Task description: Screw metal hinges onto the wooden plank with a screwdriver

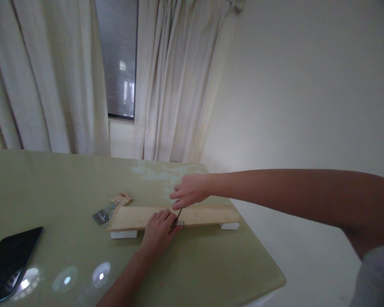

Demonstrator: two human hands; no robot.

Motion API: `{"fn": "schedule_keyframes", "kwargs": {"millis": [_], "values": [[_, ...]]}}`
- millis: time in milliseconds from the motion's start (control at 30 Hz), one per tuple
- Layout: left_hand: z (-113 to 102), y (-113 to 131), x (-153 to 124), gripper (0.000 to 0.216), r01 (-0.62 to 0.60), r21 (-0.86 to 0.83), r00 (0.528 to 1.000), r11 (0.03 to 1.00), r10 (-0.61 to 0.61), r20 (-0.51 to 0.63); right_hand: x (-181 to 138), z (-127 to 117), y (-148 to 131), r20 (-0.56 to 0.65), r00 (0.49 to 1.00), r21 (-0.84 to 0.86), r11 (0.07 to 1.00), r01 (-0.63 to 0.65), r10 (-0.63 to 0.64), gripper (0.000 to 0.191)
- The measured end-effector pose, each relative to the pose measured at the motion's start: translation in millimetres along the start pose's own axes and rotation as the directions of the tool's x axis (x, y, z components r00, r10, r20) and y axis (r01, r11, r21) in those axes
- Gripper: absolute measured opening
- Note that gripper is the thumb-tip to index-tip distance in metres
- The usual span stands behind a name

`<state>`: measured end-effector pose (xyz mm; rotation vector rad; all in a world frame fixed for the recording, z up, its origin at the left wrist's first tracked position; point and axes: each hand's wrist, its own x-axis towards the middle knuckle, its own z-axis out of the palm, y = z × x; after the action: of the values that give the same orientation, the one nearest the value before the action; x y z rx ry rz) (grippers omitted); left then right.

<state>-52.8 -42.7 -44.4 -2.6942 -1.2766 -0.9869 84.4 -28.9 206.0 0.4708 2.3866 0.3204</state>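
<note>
A long pale wooden board (207, 214) lies raised on white blocks across the table. My left hand (160, 228) rests at the board's near edge, with fingers and thumb closed around a small metal piece (182, 223) there; most of it is hidden. My right hand (190, 190) is above the board, closed on a screwdriver (179, 214). Only its thin dark shaft shows, slanting down to the spot between my left thumb and fingers; the handle is hidden in my grip.
White blocks (124, 234) support the board at both ends. Left of it lie metal hardware (99, 216) and small wooden pieces (121, 198). A black tablet (11, 264) lies on the green-covered table (67, 179) at lower left. The wall (307, 106) stands close on the right.
</note>
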Motion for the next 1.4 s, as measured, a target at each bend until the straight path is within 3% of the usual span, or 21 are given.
{"fn": "schedule_keyframes", "kwargs": {"millis": [67,167,233,333,433,567,700,800,933,1033,1100,1167,1233,1300,1333,1400], "values": [[1.0,0.0,-0.4,0.017,0.001,0.013,1.000,1.000,-0.001,-0.004,-1.7,-1.5,0.3,-0.018,0.990,-0.009,0.990,0.141,-0.141,0.027],[1.5,0.4,-1.2,0.019,0.001,0.032,1.000,0.999,-0.001,-0.003,0.4,-1.7,1.2,-0.012,0.977,0.012,0.977,0.214,-0.214,0.031],[0.8,0.9,-1.3,0.019,0.001,0.032,1.000,0.999,-0.002,0.006,4.1,0.3,2.0,0.002,0.987,0.034,0.987,0.160,-0.160,0.027],[-1.7,2.1,-0.7,0.019,0.005,0.018,1.000,1.000,-0.005,0.026,12.0,6.1,3.2,0.079,0.997,0.079,0.996,-0.032,0.025,0.021],[-4.7,3.7,0.3,0.019,0.010,0.002,1.000,1.000,-0.010,0.027,18.1,11.7,2.3,0.202,0.971,0.125,0.980,-0.152,0.125,0.031],[-5.9,5.1,0.2,0.018,0.000,-0.005,1.000,1.000,0.000,-0.001,11.2,10.4,-1.1,0.171,0.970,0.085,0.979,-0.187,0.171,0.035],[-3.8,4.7,-0.6,0.020,0.011,0.024,1.000,1.000,-0.011,0.000,-6.6,1.1,0.8,0.033,0.997,0.014,0.997,-0.075,0.074,0.034],[-3.9,4.8,-0.9,0.021,0.020,0.036,1.000,0.999,-0.021,0.009,-11.3,-3.1,1.2,-0.005,1.000,0.010,1.000,-0.029,0.029,0.032],[-7.5,6.0,-0.7,0.019,0.010,0.013,1.000,1.000,-0.010,0.026,-1.3,-1.2,-4.8,0.083,0.983,0.056,0.984,-0.168,0.163,0.023],[-9.5,6.5,-0.2,0.019,0.016,-0.005,0.999,1.000,-0.016,0.037,3.9,2.2,-7.1,0.187,0.947,0.107,0.953,-0.283,0.260,0.039],[-9.3,6.5,-0.3,0.019,0.019,-0.007,0.999,1.000,-0.019,0.037,0.0,4.5,-5.0,0.180,0.934,0.113,0.936,-0.332,0.309,0.042],[-8.1,6.3,-0.6,0.019,0.018,0.000,0.999,1.000,-0.018,0.033,-9.1,6.9,-0.8,0.076,0.962,0.047,0.963,-0.266,0.262,0.045],[-6.5,6.0,-1.1,0.018,0.026,0.006,0.999,1.000,-0.026,0.026,-18.5,9.1,3.3,-0.044,0.997,-0.087,0.994,-0.072,0.068,0.034],[-5.4,5.9,-1.3,0.017,0.030,0.000,0.999,1.000,-0.030,0.022,-23.0,10.6,4.4,-0.090,0.991,-0.182,0.979,0.086,-0.104,0.024],[-5.2,5.8,-1.3,0.017,0.030,-0.005,0.999,1.000,-0.030,0.020,-22.4,11.0,3.5,-0.083,0.993,-0.159,0.985,0.070,-0.084,0.024],[-5.4,5.7,-1.1,0.018,0.024,-0.016,1.000,1.000,-0.024,0.020,-16.2,11.2,-1.0,-0.015,0.994,-0.022,0.994,-0.109,0.109,0.025]]}}
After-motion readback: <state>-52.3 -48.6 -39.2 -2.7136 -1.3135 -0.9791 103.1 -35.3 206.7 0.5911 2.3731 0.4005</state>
